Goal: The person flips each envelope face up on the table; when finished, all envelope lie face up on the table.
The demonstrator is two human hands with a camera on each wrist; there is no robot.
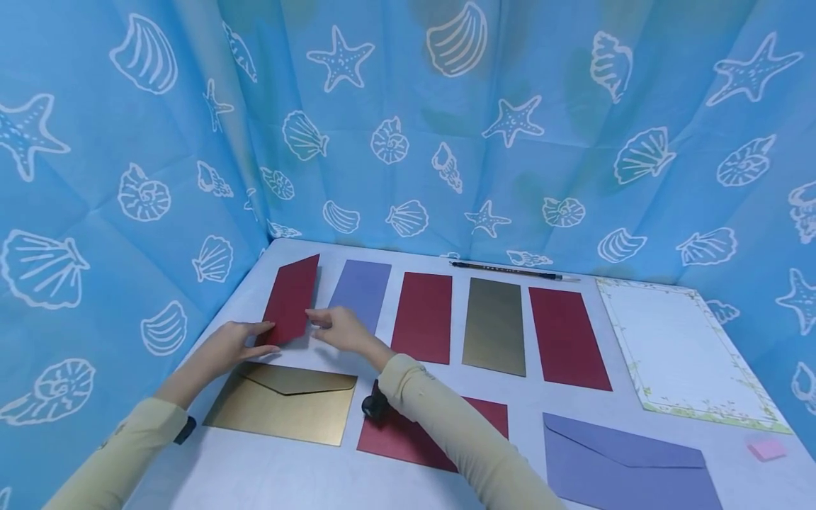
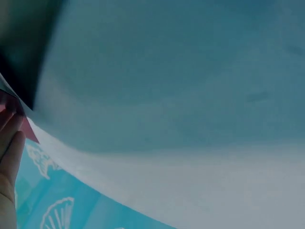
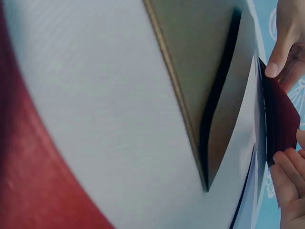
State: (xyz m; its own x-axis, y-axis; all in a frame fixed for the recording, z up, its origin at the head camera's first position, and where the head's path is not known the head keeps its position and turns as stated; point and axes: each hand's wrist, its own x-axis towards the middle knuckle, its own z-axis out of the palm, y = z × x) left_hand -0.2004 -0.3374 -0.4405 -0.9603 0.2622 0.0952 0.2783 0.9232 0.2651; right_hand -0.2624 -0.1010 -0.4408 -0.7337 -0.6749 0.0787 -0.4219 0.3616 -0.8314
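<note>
A dark red envelope (image 1: 290, 303) is tilted up off the table at the far left, its near end between both hands. My left hand (image 1: 232, 346) grips its lower left corner, and my right hand (image 1: 344, 329) pinches its right edge low down. In the right wrist view the left hand (image 3: 289, 45) has its thumb against the envelope (image 3: 284, 117), with the right hand's (image 3: 289, 179) fingers on the opposite edge. Only part of the left hand (image 2: 8, 162) shows in the left wrist view. Nearest the hands, a gold envelope (image 1: 287, 414) lies flap up.
Behind lie a purple envelope (image 1: 363, 287), two red envelopes (image 1: 422, 319) and a dark gold envelope (image 1: 494, 329). In front are another red envelope (image 1: 472, 432) and a purple one (image 1: 627, 460). A brush pen (image 1: 503, 269), bordered paper (image 1: 691, 347) and pink block (image 1: 766, 449) also lie there.
</note>
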